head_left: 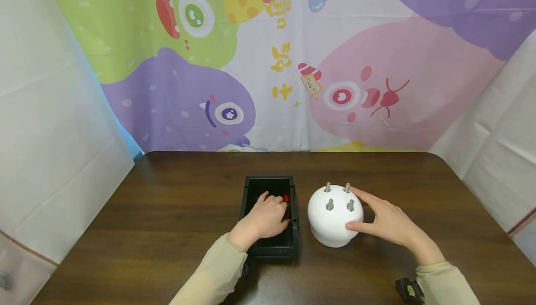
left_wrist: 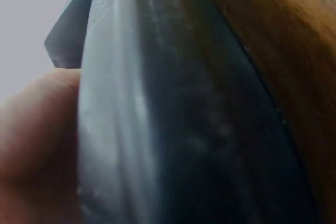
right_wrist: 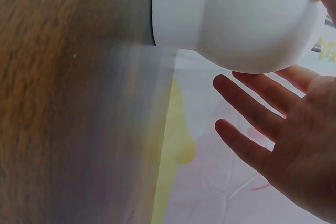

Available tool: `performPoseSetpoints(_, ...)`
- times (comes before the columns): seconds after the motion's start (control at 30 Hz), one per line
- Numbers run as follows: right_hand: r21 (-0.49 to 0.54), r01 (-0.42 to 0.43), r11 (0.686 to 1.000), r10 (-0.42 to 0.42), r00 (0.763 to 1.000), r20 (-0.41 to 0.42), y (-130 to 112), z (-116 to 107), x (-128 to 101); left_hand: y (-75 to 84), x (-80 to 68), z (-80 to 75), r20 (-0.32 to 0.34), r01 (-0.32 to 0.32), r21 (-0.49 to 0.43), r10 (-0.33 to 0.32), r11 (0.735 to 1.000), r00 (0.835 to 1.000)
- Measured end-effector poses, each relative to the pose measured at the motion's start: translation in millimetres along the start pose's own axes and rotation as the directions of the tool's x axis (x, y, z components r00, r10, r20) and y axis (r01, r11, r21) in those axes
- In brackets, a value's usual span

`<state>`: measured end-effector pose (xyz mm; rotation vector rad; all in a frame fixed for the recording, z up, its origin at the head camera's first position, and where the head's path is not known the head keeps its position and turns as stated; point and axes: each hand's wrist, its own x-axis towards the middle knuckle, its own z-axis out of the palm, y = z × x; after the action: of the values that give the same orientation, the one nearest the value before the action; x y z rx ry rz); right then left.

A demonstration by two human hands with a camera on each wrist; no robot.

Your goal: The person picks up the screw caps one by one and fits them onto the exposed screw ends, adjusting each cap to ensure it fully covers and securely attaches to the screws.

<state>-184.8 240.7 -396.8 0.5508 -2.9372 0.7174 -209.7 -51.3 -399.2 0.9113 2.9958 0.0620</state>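
My left hand (head_left: 264,215) reaches down into a black rectangular bin (head_left: 274,253). Small red pieces (head_left: 286,198) show beside its fingers; whether they pinch one is hidden. The left wrist view is mostly filled by the bin's blurred dark wall (left_wrist: 173,108), with part of a finger (left_wrist: 39,124) at its left. To the right of the bin stands a white, rounded, mushroom-shaped body (head_left: 331,223) with several threaded metal studs (head_left: 330,204) upright on top. Thumb and forefinger of my right hand (head_left: 387,223) hold its right side, while other fingers (right_wrist: 247,145) stretch out apart from it.
Both things stand on a dark brown wooden table (head_left: 188,193). A cartoon-printed curtain (head_left: 276,123) hangs along the far edge, with white cloth at both sides. A small black object (head_left: 409,291) lies by the right sleeve.
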Motion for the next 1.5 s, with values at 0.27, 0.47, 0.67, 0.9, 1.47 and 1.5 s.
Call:
performPoseSetpoints(0.27,0.009,-0.004,1.0,0.004,1.0,0.005,-1.5,-1.9,0.8,-1.3,5.2,4.6,0.017,0.017,0.003,-0.017,1.0,1.0)
performPoseSetpoints(0.47,0.039,-0.001,0.999,0.001,1.0,0.009,-1.0,-1.9,0.8,-2.7,7.6,7.3,0.029,0.03,-0.011,-0.029,0.999,0.999)
performPoseSetpoints(0.67,0.055,0.002,0.998,-0.003,1.0,0.014,-0.3,-1.9,1.5,-3.4,10.1,8.6,0.018,0.062,-0.02,-0.062,0.998,0.998)
performPoseSetpoints(0.9,0.061,0.006,0.998,-0.007,1.0,0.016,0.9,-1.7,1.3,-3.7,12.0,11.0,-0.028,0.053,-0.014,-0.053,0.998,0.998)
performPoseSetpoints(1.47,0.074,-0.008,0.997,0.006,1.0,0.026,0.5,-0.5,-0.7,-1.0,9.6,12.9,-0.132,0.074,0.006,-0.073,0.997,0.989)
performPoseSetpoints(1.5,0.074,-0.007,0.997,0.005,1.0,0.025,0.5,-0.4,-0.9,-1.0,9.6,13.6,-0.136,0.072,0.003,-0.071,0.997,0.988)
